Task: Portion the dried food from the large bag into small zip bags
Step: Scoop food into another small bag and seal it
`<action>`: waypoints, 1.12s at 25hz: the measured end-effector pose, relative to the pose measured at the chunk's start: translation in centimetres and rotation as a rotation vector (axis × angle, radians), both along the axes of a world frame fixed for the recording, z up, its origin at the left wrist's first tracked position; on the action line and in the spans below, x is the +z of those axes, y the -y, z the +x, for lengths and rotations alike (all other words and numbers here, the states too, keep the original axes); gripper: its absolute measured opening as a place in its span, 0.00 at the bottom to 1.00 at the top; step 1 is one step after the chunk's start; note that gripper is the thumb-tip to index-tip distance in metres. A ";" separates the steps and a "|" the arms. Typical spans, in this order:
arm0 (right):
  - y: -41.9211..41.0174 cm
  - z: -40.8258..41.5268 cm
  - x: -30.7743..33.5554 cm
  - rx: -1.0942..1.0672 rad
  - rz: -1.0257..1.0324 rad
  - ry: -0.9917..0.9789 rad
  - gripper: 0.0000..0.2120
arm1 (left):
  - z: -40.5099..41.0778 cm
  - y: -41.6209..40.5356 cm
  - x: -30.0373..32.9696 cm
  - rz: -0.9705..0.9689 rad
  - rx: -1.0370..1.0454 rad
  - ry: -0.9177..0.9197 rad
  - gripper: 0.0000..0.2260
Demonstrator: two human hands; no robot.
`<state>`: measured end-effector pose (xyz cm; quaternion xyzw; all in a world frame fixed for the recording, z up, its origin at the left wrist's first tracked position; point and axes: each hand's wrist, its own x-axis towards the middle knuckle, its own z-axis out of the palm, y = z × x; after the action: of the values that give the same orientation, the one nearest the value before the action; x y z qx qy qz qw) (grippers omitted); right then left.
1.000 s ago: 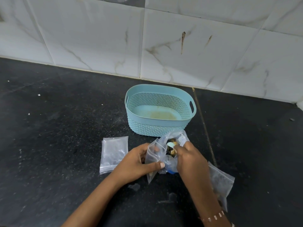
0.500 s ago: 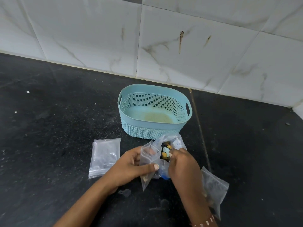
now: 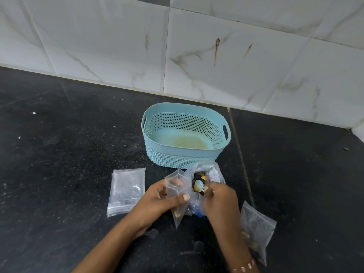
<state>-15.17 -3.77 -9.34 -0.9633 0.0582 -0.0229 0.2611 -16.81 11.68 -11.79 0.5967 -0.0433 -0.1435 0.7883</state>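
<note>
**benchtop_bo:** Head cam, near to far: right hand (image 3: pixel 220 198) has its fingertips dipped into the crinkly clear plastic large bag (image 3: pixel 204 174) of mixed dried food (image 3: pixel 199 183), seemingly pinching a piece. Left hand (image 3: pixel 157 201) grips the small clear zip bag (image 3: pixel 177 196) open, thumb across the front.

**zip_it:** So mid-fill. Next is carrying that pinch across into the mouth?

**benchtop_bo:** I'd guess so. Only a few bits sit at its bottom. Another filled small clear bag (image 3: pixel 256 227) lies right, a flat stack of empty clear zip bags (image 3: pixel 126 191) left, and the light blue perforated plastic basket (image 3: pixel 167 152) behind holds nothing.
</note>
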 end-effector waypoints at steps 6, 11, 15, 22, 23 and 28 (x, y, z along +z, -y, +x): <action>0.2 -0.2 0.1 0.045 -0.076 0.000 0.10 | 0.4 0.2 -0.3 0.043 0.005 0.034 0.13; -0.7 -0.7 0.1 0.054 -0.079 0.021 0.08 | 0.3 0.2 -0.3 0.076 -0.025 0.066 0.12; 1.1 0.9 0.0 -0.164 0.519 -0.188 0.11 | 0.3 0.3 -0.5 0.066 0.000 0.073 0.15; 0.3 -0.4 -0.6 0.022 0.063 -0.032 0.10 | 0.6 0.3 -0.7 0.104 -0.001 0.076 0.12; 0.3 -0.2 -0.7 -0.003 0.090 -0.038 0.10 | 0.7 0.2 -0.6 0.107 0.006 0.078 0.12; 1.6 0.5 -0.4 -0.302 0.798 -0.307 0.11 | 0.8 0.2 -0.4 0.104 0.018 0.088 0.21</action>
<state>-14.66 -5.36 -9.74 -0.7602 0.2404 0.1069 0.5941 -16.02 11.51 -12.16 0.6428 -0.0650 -0.1122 0.7549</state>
